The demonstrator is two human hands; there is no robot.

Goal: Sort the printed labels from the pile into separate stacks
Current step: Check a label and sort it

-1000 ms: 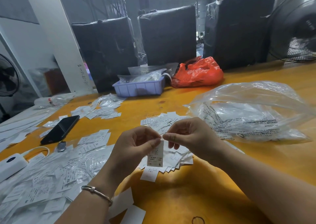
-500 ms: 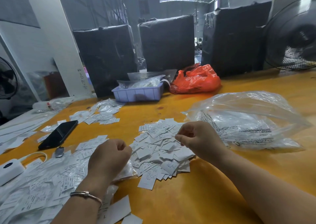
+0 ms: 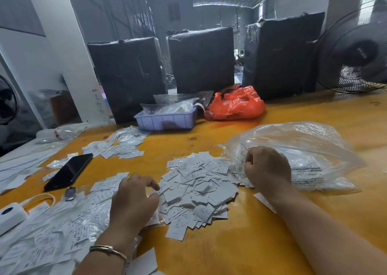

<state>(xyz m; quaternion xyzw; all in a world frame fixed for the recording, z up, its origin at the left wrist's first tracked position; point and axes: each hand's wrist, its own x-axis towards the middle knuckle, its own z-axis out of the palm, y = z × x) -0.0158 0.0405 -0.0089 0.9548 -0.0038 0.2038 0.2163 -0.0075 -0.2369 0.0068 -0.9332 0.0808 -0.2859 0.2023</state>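
Two bare hands, the left hand [image 3: 134,201] and the right hand [image 3: 267,170], are over one yellow wooden worktop [image 3: 240,243]. One loose pile of small white printed paper labels [image 3: 199,188], too many to count, lies between their fingers. Beyond the fingers sit one crumpled clear plastic bag [image 3: 303,146], one orange plastic bag [image 3: 235,105], one lilac plastic tray [image 3: 165,120], three black wrapped blocks [image 3: 201,63] and one black slab phone [image 3: 69,172].

Matt paper labels [image 3: 196,182], glossy wooden table [image 3: 240,243]
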